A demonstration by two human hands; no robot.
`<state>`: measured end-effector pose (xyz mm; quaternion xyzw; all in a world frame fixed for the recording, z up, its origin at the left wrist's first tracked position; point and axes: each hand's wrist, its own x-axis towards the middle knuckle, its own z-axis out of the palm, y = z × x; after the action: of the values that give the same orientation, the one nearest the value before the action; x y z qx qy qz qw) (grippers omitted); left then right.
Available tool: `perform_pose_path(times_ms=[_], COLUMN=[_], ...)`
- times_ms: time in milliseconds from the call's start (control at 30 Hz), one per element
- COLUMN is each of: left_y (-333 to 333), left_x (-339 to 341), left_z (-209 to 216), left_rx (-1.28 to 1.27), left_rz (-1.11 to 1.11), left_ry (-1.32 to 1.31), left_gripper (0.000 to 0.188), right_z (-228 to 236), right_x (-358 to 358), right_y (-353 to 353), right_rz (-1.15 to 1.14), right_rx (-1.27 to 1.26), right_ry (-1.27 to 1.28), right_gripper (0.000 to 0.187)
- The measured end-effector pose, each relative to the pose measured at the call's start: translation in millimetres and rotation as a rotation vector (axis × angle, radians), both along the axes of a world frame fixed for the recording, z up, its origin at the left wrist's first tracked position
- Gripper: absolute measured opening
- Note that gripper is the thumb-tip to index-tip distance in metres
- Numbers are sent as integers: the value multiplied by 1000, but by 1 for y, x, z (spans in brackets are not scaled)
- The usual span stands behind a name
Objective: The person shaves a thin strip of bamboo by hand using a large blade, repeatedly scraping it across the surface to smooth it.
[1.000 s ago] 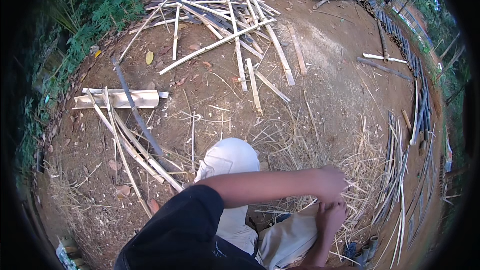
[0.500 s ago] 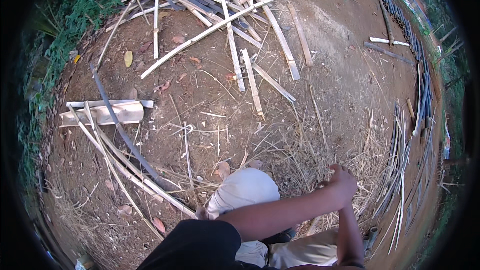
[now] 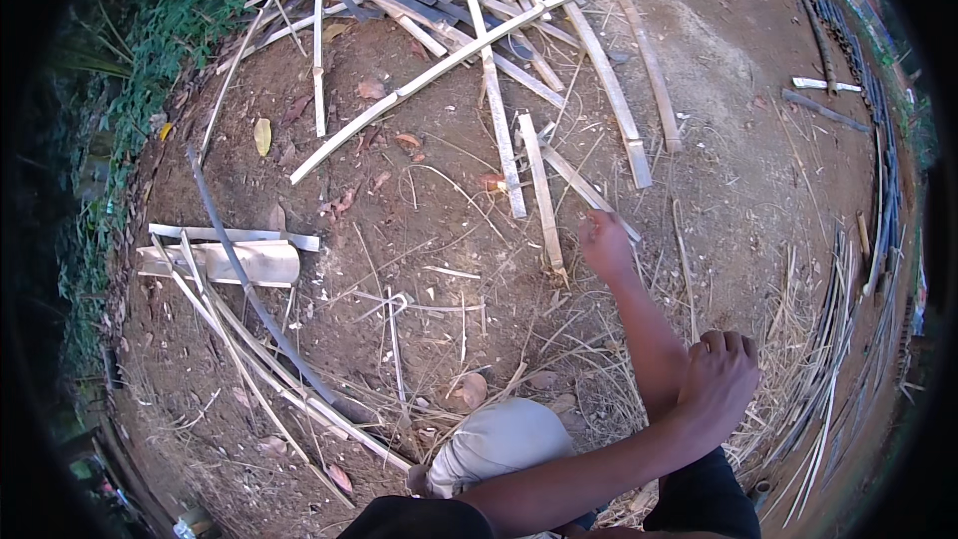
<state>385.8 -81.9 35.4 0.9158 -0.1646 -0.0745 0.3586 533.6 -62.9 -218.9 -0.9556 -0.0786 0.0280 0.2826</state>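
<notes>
My left hand (image 3: pixel 720 379) lies across my right arm near the elbow, back upward and fingers curled. The undersides of those fingers are hidden, so whether they grip the arm or something else does not show. Stretched out ahead, my right hand (image 3: pixel 605 245) has its fingers bent in; anything inside them is too small to make out. It is just over the near end of a split bamboo strip (image 3: pixel 579 178) on the ground. Left of that hand lies a short bamboo strip (image 3: pixel 541 195). My pale-trousered knee (image 3: pixel 499 447) shows below.
A heap of split bamboo strips (image 3: pixel 404 95) lies at the far side. On the left are a wide bamboo half (image 3: pixel 239 264) and a curved dark strip (image 3: pixel 244 274). Long thin slivers (image 3: pixel 823 369) line the right. Dry shavings (image 3: pixel 589 349) litter the soil.
My right hand, hidden before, now reaches forward and left over the ground. My left hand has shifted slightly right and lower in the picture. The view has shifted a little.
</notes>
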Motion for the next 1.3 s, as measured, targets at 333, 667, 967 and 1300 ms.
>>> perform_pose_path(times_ms=[333, 667, 967, 1300], left_y=[47, 52, 53, 73], left_x=[31, 33, 34, 51], left_z=[0, 7, 10, 7], left_rx=[-219, -208, -235, -366], left_rz=[153, 156, 60, 146], left_ry=[23, 25, 72, 61], left_gripper=[36, 36, 37, 34], right_z=[-38, -48, 4, 32], right_x=[50, 72, 32, 82], right_y=[165, 174, 86, 199], right_rz=[138, -47, -13, 424], right_rx=[-80, -184, -278, -297], right_ry=[-168, 112, 240, -330], right_gripper=[38, 63, 62, 43])
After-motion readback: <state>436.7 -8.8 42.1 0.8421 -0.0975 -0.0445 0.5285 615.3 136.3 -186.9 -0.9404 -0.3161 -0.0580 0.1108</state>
